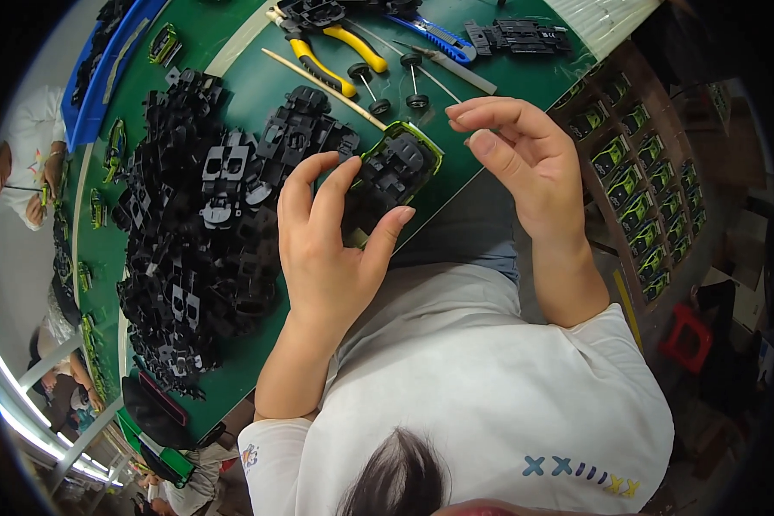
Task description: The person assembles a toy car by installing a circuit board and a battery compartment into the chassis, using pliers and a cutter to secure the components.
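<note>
My left hand point(331, 232) spans a toy car body point(399, 162), a bright green shell with black seat-like parts inside. Its index finger touches the left edge and the thumb lies by the lower edge; the hand hides part of that end. My right hand point(529, 159) is raised to the right of the car, near the table edge. Its fingers are curved, with the thumb apart from them, and I see nothing between them. A thin metal rod point(404, 58) stretches toward those fingertips; contact is unclear. Two wheel pairs on axles point(414, 79) point(369, 88) lie beyond the car.
Black plastic chassis parts point(189, 224) heap across the green table point(232, 361) at left. Yellow-black pliers point(344, 45), a wooden stick point(318, 84), and a blue utility knife point(439, 39) lie at the far side. Green toy cars fill a tray point(649, 193) at right. People sit at far left.
</note>
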Available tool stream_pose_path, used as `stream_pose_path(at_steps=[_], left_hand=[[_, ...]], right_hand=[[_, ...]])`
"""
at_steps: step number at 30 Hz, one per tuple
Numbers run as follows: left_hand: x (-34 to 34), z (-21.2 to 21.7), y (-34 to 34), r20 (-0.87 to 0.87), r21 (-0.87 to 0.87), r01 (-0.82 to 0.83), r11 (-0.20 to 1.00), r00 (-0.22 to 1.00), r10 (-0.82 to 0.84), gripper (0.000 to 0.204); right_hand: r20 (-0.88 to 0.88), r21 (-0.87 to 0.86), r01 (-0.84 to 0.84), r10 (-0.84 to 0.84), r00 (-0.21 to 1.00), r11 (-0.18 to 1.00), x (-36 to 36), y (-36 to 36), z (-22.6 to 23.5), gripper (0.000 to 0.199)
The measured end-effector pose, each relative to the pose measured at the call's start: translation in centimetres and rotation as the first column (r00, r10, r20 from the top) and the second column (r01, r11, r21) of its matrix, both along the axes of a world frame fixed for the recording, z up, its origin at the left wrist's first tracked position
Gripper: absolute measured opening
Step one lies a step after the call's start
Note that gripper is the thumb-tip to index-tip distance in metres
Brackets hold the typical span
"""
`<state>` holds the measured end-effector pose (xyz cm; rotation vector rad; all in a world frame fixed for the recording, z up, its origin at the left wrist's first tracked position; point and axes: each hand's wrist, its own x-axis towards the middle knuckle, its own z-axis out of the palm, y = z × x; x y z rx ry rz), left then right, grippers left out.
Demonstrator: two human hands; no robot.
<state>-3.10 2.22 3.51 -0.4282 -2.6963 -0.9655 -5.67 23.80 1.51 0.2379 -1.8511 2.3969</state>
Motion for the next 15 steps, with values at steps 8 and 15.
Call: stream_pose_path(at_steps=[8, 15], left_hand=[[-0.3, -0.3, 0.6, 0.068, -0.011, -0.001, 1.000, 0.998, 0.002, 0.064], [-0.3, -0.9, 0.2, -0.030, -0.017, 0.049, 0.999, 0.998, -0.050, 0.065]], right_hand=[[0.030, 0.060, 0.001, -0.003, 1.000, 0.998, 0.0, -0.4, -0.8, 0.019], [0.003, 0.279, 0.053, -0.056, 0.998, 0.959, 0.1, -0.3, -1.1, 0.021]])
